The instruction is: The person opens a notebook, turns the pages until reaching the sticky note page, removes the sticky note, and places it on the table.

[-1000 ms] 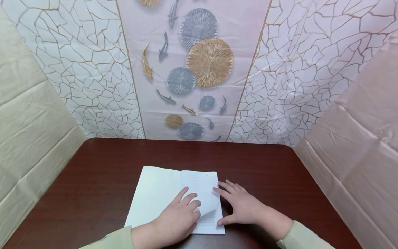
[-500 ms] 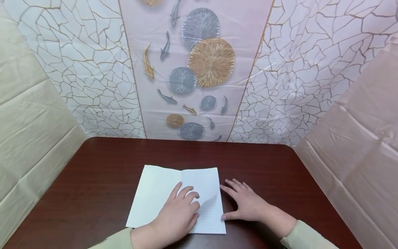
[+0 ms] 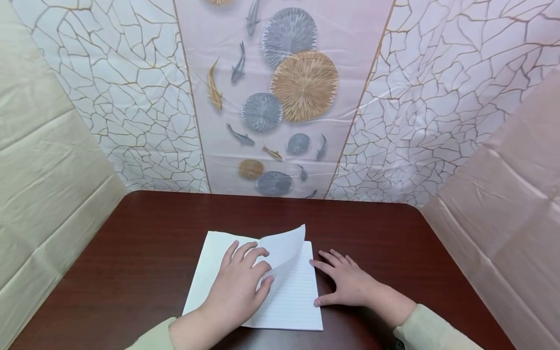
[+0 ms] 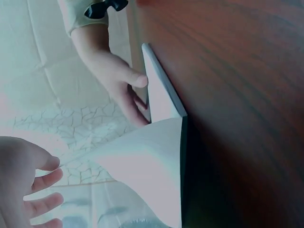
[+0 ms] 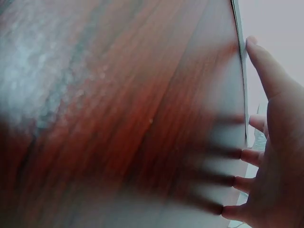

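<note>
An open notebook with ruled pages lies on the table. My left hand is over its middle, pinching the edge of a lifted page between thumb and forefinger. That page curves up from the spine in the left wrist view, its far corner raised. The other fingers of this hand are spread. My right hand rests beside the notebook's right edge, fingers spread, with thumb and forefinger touching that edge. In the right wrist view the right hand's thumb lies against the notebook's side.
The dark red-brown wooden table extends around the notebook. A patterned cloth backdrop hangs behind it, and plain cloth walls stand at both sides.
My left hand has moved left and away from me, lifting the page and drawing it leftward, so more of the ruled page beneath shows. The right hand has shifted slightly to the right.
</note>
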Action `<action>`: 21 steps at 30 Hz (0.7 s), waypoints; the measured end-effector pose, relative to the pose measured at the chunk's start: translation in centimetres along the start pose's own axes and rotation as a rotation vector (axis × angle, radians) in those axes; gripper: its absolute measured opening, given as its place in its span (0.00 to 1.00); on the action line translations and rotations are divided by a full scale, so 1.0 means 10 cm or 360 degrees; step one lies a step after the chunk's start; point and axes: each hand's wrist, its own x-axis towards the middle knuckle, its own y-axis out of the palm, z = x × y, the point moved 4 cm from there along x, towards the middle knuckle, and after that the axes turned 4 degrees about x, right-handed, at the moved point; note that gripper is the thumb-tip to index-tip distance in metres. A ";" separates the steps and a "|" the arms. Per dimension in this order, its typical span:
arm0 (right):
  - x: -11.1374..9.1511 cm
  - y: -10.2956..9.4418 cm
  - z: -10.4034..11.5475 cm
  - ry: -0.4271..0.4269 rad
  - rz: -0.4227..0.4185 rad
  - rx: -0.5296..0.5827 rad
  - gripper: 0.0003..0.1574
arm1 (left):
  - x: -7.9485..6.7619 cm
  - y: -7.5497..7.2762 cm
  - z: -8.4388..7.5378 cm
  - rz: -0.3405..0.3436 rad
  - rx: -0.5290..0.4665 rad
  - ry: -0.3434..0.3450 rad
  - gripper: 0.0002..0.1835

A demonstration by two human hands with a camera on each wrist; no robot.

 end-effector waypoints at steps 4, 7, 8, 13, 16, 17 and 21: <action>-0.01 0.01 -0.01 -0.0020 -0.0036 -0.0016 0.64 | -0.01 -0.04 0.05 -0.0035 -0.0027 -0.0042 0.02; -0.01 0.01 0.00 -0.0031 -0.0058 -0.0005 0.63 | -0.02 -0.06 0.09 -0.0053 -0.0050 -0.0086 0.03; -0.01 0.01 0.00 -0.0033 -0.0057 -0.0003 0.63 | -0.03 -0.07 0.10 -0.0056 -0.0050 -0.0101 0.03; -0.01 0.03 0.00 -0.0037 -0.0068 0.0007 0.63 | -0.07 -0.15 0.16 -0.0068 -0.0007 -0.0156 0.04; -0.03 0.03 -0.01 -0.0044 -0.0092 -0.0011 0.64 | -0.09 -0.19 0.19 -0.0074 0.0024 -0.0188 0.05; -0.03 0.03 -0.01 -0.0045 -0.0096 -0.0020 0.64 | -0.10 -0.20 0.21 -0.0073 0.0033 -0.0203 0.05; -0.02 0.03 -0.02 -0.0053 -0.0085 -0.0033 0.64 | -0.15 -0.24 0.27 -0.0075 0.0056 -0.0273 0.08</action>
